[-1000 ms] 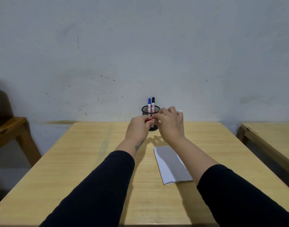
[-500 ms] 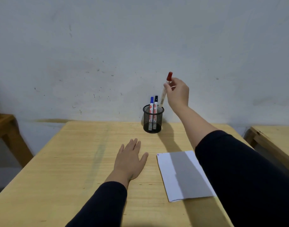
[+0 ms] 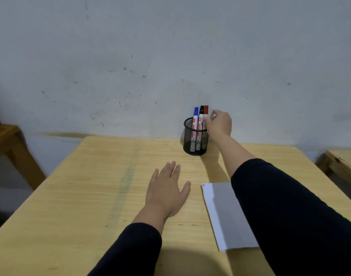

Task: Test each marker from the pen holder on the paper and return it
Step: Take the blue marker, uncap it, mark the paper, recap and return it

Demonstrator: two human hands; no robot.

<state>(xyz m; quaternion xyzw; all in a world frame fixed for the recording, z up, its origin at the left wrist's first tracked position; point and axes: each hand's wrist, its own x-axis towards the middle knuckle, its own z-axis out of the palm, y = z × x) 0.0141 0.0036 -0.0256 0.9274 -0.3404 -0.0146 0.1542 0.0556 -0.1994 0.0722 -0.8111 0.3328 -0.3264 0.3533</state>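
Observation:
A black mesh pen holder stands at the table's far edge by the wall. In it stand a blue-capped marker, a black-capped marker and a red-capped marker, all upright and capped. My right hand is right beside the red marker, its fingertips at the barrel, one finger lifted away; this part is blurred. My left hand lies flat on the table, fingers spread, holding nothing. The white paper lies right of it, with small red strokes at its far left corner, partly under my right sleeve.
The wooden table meets a grey-white wall. Another wooden table's corner shows at the right, and a wooden piece of furniture at the left.
My right hand came down from above the holder and the red marker now stands inside it. Earlier both hands were together on the marker; the left hand has since lain flat.

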